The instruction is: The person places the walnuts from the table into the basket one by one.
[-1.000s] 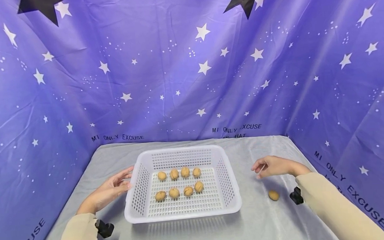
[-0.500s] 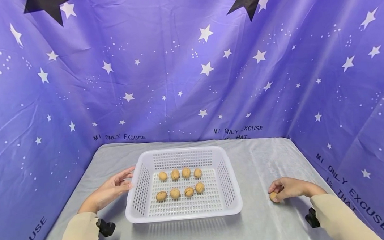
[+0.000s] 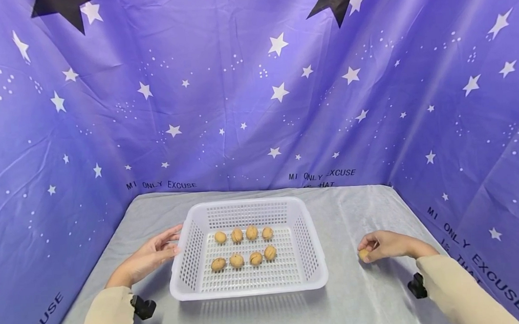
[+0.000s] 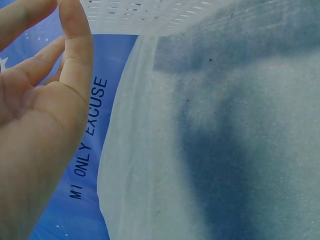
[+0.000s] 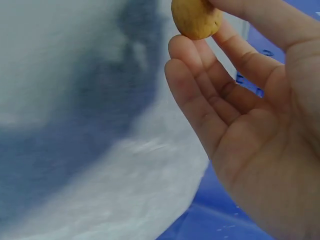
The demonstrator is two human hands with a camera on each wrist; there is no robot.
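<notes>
A walnut (image 5: 197, 18) is pinched between the thumb and fingers of my right hand (image 3: 385, 245), over the right part of the table. In the right wrist view the other fingers are loosely bent below the nut. My left hand (image 3: 147, 256) is at the left side of a white plastic basket (image 3: 249, 293), fingertips and thumb right at its rim. Several walnuts (image 3: 236, 260) lie inside the basket in two rows. From the left wrist view, the thumb reaches up to the perforated basket wall (image 4: 130, 17).
Grey cloth covers the table (image 3: 350, 304). A purple curtain (image 3: 256, 108) with stars hangs behind it and along both sides. Black wrist cameras sit below both forearms, the right one (image 3: 417, 286) close over the cloth.
My right hand moved down and right to the loose walnut, took hold of it, and has since shifted slightly up and left with it. My left hand and the basket stayed in place.
</notes>
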